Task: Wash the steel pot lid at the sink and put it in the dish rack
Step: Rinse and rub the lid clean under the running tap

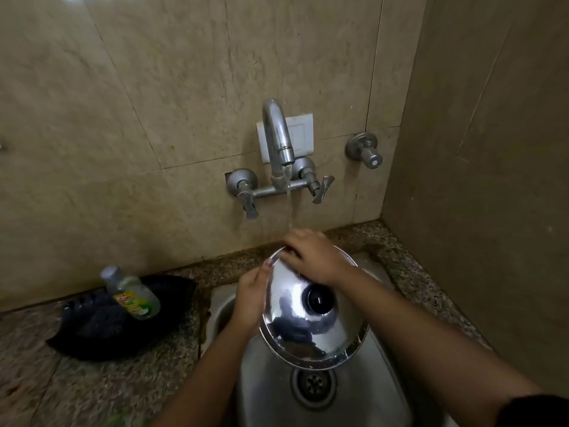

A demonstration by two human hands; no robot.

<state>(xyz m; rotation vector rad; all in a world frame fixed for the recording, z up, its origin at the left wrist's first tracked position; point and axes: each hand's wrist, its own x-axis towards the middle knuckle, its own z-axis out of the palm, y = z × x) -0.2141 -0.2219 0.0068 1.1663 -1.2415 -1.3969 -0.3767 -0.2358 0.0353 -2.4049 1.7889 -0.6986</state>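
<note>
Steel lid point(311, 322) under tap stream, both hands gripping, bottle point(132, 292) label unreadable

Your left hand point(251, 298) grips the steel pot lid point(311, 312) at its left rim; the fingers behind that rim are hidden. Your right hand point(311, 257) covers the lid's far edge. Below the grip, the sink point(264, 386) is cut off by the bottom edge. The bottle point(132, 292) label is unreadable.
</note>
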